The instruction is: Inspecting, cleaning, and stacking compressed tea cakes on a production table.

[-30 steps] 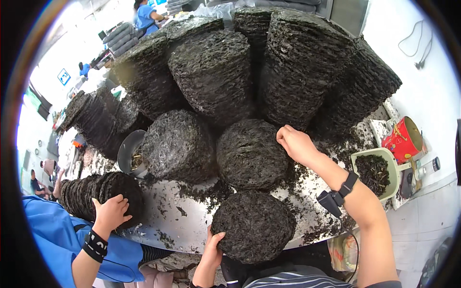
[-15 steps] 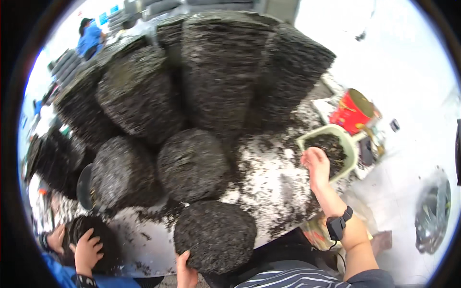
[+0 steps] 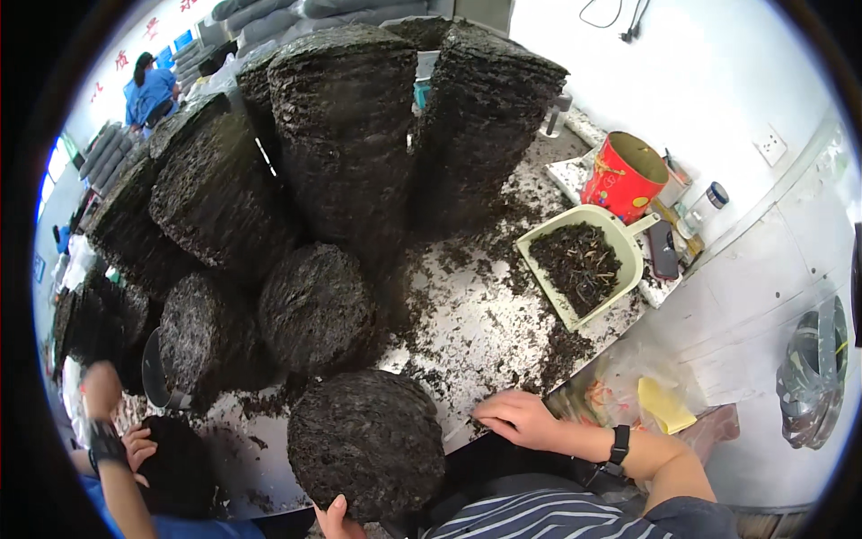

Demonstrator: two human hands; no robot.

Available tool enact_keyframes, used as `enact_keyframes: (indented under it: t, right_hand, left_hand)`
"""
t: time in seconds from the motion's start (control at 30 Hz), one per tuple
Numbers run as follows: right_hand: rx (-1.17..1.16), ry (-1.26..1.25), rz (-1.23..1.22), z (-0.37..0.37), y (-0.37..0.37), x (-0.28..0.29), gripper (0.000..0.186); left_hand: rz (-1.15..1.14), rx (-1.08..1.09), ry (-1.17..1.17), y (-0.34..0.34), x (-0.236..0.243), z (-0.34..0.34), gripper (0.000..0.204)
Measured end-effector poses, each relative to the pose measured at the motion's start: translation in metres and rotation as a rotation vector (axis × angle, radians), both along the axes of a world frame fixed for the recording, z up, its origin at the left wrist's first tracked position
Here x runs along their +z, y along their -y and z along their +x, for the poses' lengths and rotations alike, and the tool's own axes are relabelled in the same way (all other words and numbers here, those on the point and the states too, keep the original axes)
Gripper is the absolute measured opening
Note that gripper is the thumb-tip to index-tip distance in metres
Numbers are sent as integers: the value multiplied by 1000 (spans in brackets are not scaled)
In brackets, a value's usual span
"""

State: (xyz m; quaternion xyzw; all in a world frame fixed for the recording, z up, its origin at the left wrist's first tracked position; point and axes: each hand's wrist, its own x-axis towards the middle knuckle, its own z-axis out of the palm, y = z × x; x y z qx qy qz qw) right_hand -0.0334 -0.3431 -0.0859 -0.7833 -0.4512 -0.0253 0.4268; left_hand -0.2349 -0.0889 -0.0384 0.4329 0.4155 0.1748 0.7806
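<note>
My left hand (image 3: 337,516) grips the lower rim of a dark, rough, round cake of pressed flaky material (image 3: 364,445), tilted at the front edge of the worktable (image 3: 265,440). My right hand (image 3: 507,415) is at that edge, right of the cake, its fingers curled toward the crumb-strewn surface; anything between them is too small to make out. Just behind the held cake stands another round stack (image 3: 314,310), with tall dark stacks (image 3: 341,126) farther back. A pale dustpan (image 3: 575,269) full of dark flakes lies beyond my right hand.
A co-worker's hands (image 3: 103,391) are at another dark stack (image 3: 175,458) on the left. A red can (image 3: 615,180), a jar (image 3: 705,207) and a dark oblong object (image 3: 663,247) stand at the right. Plastic bags (image 3: 660,400) lie below the edge. Another person (image 3: 153,94) works in the back.
My right hand has moved from the stack behind, past the dustpan, down to the table's front edge. My view has swung to the right. My left hand still holds the front cake.
</note>
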Motion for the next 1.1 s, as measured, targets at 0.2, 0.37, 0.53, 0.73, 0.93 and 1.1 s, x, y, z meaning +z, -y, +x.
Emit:
enact_keyframes:
  t: [0.2,0.37,0.53,0.73,0.93,1.1]
  right_hand:
    - [326,-1126,-615,29,60,-21,22]
    - [1,-779,-272,132,46,-30,27]
    - [272,-450,11,40,-47,49,56]
    - [389,-52,-162,-2,-59,60,88]
    - [366,-333,-61,11,-45,57,92]
    - [375,-431,-62,23,-39,64,85]
  left_hand:
    - [-108,31,72,10,-1,-17,54]
    - [-212,-4,96,7,-12,-5,65]
    - [-142,-8,73,25,4,10,75]
    - [53,-232,238,39,11,32,107]
    - [-49,-457,117,41,-3,59,101]
    - [6,-489,135,36,8,73,99]
